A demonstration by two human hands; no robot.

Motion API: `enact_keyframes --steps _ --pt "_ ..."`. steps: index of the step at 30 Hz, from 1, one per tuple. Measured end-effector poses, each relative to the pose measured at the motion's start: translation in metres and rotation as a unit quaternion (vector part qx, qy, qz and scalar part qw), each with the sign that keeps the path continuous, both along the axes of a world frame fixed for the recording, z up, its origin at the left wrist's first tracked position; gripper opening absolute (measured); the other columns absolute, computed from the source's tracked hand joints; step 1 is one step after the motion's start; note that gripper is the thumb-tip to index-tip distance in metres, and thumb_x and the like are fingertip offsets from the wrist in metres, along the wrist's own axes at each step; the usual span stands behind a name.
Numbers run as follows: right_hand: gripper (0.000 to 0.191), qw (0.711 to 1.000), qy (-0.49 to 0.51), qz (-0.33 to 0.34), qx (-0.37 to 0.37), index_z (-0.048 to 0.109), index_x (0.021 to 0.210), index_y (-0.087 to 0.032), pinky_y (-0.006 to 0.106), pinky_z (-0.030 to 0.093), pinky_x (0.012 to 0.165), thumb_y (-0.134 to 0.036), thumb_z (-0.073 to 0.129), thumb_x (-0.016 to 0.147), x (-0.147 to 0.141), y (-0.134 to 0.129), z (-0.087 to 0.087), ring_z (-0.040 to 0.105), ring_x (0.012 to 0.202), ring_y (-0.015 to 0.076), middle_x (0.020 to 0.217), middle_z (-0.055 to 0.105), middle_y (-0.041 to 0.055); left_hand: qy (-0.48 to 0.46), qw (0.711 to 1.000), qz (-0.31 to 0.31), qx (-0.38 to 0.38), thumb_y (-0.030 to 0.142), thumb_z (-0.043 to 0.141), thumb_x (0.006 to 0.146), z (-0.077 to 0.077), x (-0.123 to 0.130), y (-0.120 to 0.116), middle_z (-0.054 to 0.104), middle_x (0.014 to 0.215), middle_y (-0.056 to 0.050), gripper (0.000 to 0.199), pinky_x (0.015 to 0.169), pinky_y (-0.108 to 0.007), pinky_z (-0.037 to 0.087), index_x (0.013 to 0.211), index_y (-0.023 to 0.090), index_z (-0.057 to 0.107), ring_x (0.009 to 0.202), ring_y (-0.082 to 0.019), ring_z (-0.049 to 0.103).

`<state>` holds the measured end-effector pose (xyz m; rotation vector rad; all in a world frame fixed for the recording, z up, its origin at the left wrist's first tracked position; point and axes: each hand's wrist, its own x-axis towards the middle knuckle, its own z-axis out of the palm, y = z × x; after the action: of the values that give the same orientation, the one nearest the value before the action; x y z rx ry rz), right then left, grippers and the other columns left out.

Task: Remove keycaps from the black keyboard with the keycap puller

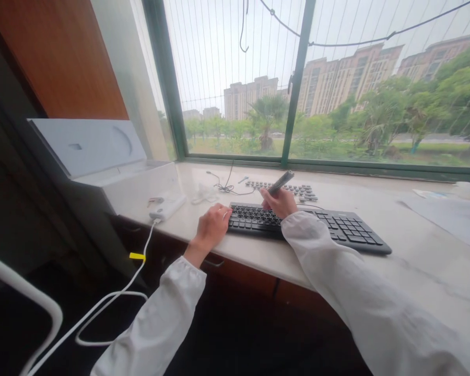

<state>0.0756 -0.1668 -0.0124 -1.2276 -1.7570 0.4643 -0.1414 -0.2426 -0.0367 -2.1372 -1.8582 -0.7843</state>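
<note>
Left hand (212, 225) rests at the left end of a black keyboard (309, 223), fingers curled loosely, touching its edge; nothing gripped. Right hand (281, 201) is over the keyboard's back row, fingers closed around a slim grey tool (281, 182) that angles up and away; what kind of tool cannot be told. The keyboard lies flat on a pale stone sill (415, 261), near its front edge. Just behind it, rows of loose keycaps (285, 188). To the left: a thin black cable (225, 184), a white power bank (167, 207) with white cord (113, 297) hanging off the ledge, an open white box (97, 156). Papers (450, 214) lie far right. Behind, a green-framed window (297, 83) shows trees and apartment blocks.
</note>
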Motion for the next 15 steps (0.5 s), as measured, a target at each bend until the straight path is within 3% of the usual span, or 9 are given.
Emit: enact_keyframes --steps 7,11,15 --pt "0.041 0.994 0.09 0.017 -0.059 0.066 0.074 -0.014 0.025 0.056 0.051 -0.053 0.058 0.081 0.002 0.0028 -0.0092 0.068 0.053 0.0182 0.062 0.07 0.0088 0.015 1.0 -0.02 0.001 0.031 0.037 0.095 -0.0075 0.0007 0.0 0.061 0.113 -0.003 0.031 0.073 -0.029 0.049 0.111 0.028 0.063 0.091 -0.018 0.061" --pt "0.039 0.986 0.15 0.003 -0.073 0.065 0.079 -0.013 0.027 0.059 0.053 -0.051 0.065 0.077 0.0051 0.0021 -0.0084 0.069 0.057 0.0194 0.067 0.071 0.0107 0.016 0.999 -0.028 -0.004 0.03 0.036 0.094 -0.0101 -0.0009 0.0018 0.061 0.112 -0.003 0.031 0.073 -0.029 0.049 0.108 0.027 0.064 0.089 -0.018 0.061" --pt "0.034 0.983 0.159 0.039 -0.08 0.065 0.076 -0.012 0.027 0.06 0.058 -0.046 0.069 0.076 -0.0006 -0.0018 -0.0099 0.07 0.062 0.0192 0.071 0.072 0.0119 0.021 0.999 -0.04 -0.013 0.027 0.035 0.094 -0.0104 -0.0021 0.0018 0.059 0.114 -0.003 0.033 0.074 -0.029 0.048 0.111 0.028 0.063 0.091 -0.018 0.06"
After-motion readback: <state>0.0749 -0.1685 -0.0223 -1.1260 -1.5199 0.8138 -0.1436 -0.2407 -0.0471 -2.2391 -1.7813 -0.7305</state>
